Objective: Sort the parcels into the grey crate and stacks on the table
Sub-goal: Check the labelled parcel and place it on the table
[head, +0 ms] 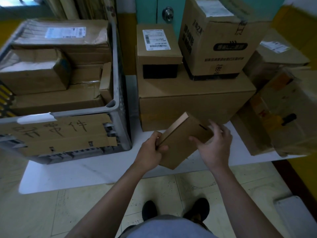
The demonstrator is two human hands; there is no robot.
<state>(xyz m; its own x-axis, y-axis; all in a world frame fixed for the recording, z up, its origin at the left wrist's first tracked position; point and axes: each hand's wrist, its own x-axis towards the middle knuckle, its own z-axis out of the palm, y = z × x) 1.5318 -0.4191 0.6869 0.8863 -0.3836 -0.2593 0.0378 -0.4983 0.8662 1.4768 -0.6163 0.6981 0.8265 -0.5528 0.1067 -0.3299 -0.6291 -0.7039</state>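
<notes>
White flat surface point(96, 170) holds it all. On its left sits a big grey plastic crate point(121, 107), full of brown parcels, w/ a hand-written cardboard sign point(60, 134) on its front. Right of it is a wide brown cardboard box point(192, 102) w/ 2 boxes on top: a tall brown box with black print point(217, 40) & a small brown box with a white label point(158, 43). The small flat brown cardboard parcel point(181, 145) is up in the air, tilted, just in front of the wide box. Left hand point(151, 150) grips its left corner, fingers curled. Right hand point(215, 145) holds its right end, thumb on top, fingers round the edge.
</notes>
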